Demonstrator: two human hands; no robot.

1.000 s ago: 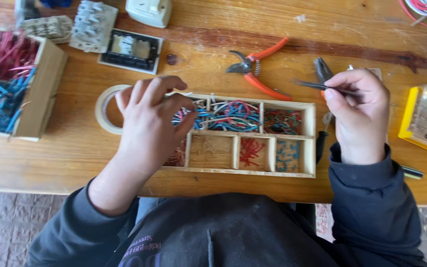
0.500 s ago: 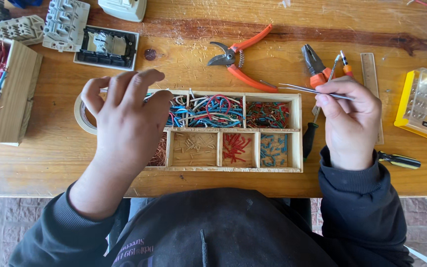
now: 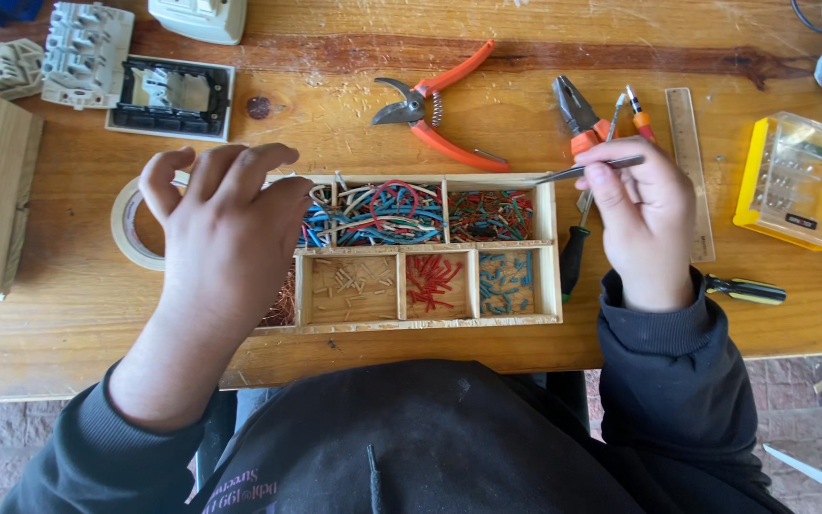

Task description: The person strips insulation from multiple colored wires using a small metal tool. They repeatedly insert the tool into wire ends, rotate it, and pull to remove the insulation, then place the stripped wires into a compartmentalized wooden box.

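Tweezers (image 3: 587,169) sit pinched in the right hand (image 3: 644,224), tips over the right rim of the wooden compartment tray (image 3: 548,249) on the table (image 3: 68,324). Left hand (image 3: 225,233) hovers above the tray's left end, fingers spread, holding nothing. Orange pruning shears (image 3: 440,119) lie beyond.

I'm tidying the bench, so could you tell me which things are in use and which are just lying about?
In use:
left hand
right hand
tweezers
compartment tray
wire pieces

Lying about:
pruning shears
pliers
ruler
tape roll
yellow bit case
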